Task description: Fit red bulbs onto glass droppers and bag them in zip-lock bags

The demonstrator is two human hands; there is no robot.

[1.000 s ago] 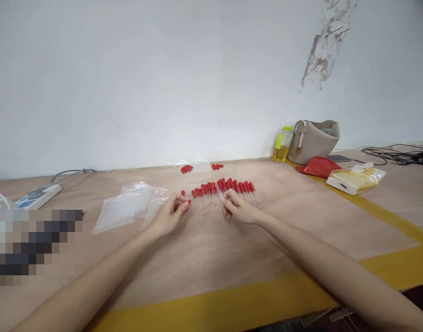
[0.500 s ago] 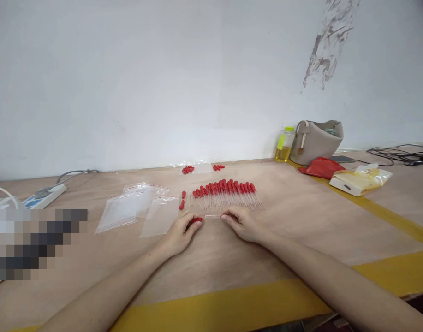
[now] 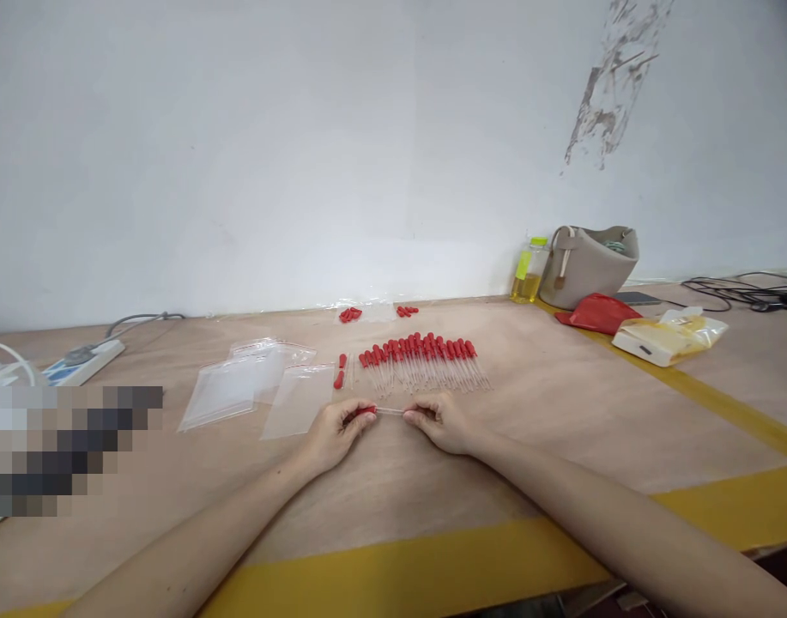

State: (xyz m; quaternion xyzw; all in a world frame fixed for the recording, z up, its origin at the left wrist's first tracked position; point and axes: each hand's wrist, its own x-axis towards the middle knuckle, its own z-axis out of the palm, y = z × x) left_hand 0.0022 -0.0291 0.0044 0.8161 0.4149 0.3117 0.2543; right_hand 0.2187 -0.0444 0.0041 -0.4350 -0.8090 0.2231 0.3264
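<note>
Head view. Left hand point(image 3: 338, 436) pinches a red bulb point(image 3: 367, 410) between thumb and fingers, most of it covered by the grip. Right hand point(image 3: 445, 424) grips a thin clear tube point(image 3: 390, 410) near its right end. Tube lies about level between the two hands, left end at the bulb's mouth; too small to tell whether it sits inside. Both hands low over the desk point(image 3: 393, 489), near its middle.

Just beyond them, a fanned row of finished droppers point(image 3: 425, 350), red tops toward the wall point(image 3: 290, 154), clear stems toward the person. Left of the row, a few loose tubes point(image 3: 350, 372); beside these, two loose bulbs point(image 3: 340, 371), one behind the other.

Further left, flat clear bags point(image 3: 219, 396), overlapping, one set nearer the left hand. By the wall, two small heaps of red bulbs, the left heap point(image 3: 350, 316) on a plastic sheet point(image 3: 377, 312), the right heap point(image 3: 407, 311) at its edge.

Far right: bottle point(image 3: 526, 281) with yellow liquid, next to a grey handbag point(image 3: 590, 270); in front, a red pouch point(image 3: 597, 314) and a cream packet point(image 3: 656, 340). Black cables point(image 3: 763, 293) beyond. Far left, a power strip point(image 3: 87, 363). Yellow tape point(image 3: 419, 562) along the near edge.
</note>
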